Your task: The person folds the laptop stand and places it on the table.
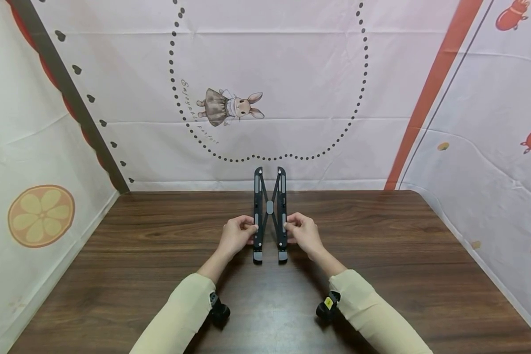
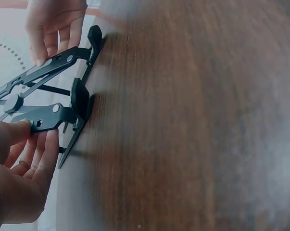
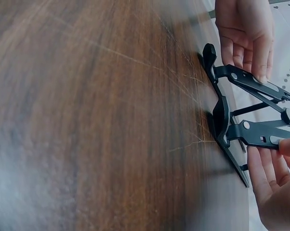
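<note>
A black folding laptop stand (image 1: 270, 207) stands on the table, its two side rails partly spread and joined by crossed bars with a grey oval hub. Grey pads line the rails, and upturned lips sit at the near ends. My left hand (image 1: 236, 235) pinches the left rail, thumb on top and fingers beneath. On the opposite side my right hand (image 1: 304, 235) holds the right rail in the same way. Both wrist views show the stand's lower legs touching the wood and the rails raised at a slant.
The brown wood-grain table (image 1: 159, 275) runs back to a white printed cloth (image 1: 309, 88) hanging behind it. More printed cloth hangs at the left and right sides. A small black wrist camera (image 1: 220, 310) sits on the left sleeve, another (image 1: 327, 307) on the right.
</note>
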Demonstrator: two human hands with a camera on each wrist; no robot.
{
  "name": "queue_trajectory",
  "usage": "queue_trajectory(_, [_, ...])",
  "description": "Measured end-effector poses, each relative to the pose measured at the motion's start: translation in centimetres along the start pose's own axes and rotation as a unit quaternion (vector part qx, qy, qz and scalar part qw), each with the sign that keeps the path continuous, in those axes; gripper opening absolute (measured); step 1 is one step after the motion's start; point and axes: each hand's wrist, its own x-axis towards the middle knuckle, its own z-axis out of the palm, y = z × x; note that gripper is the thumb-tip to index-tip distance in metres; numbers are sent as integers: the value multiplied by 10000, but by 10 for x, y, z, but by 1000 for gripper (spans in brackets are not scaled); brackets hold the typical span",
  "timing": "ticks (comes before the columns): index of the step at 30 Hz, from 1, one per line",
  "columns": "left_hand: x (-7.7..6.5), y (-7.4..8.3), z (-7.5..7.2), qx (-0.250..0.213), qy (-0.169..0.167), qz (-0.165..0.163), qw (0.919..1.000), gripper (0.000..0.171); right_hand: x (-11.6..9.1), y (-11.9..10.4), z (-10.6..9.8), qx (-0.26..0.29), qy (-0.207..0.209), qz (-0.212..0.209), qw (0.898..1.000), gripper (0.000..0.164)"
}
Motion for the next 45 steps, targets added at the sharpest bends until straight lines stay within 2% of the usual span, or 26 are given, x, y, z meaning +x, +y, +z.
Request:
queue_trajectory(17, [0, 3, 10, -23, -77, -5, 10000, 18, 0, 0, 6, 10, -36, -160, 9999, 15])
queue_trajectory(37, [1, 7, 18, -147, -138, 116, 9997, 11, 0, -3, 10, 20, -4, -107, 9999, 11])
queue_trajectory(45, [1, 7, 22, -252, -202, 143, 9994, 15, 0, -3, 11, 64, -62, -79, 9999, 12])
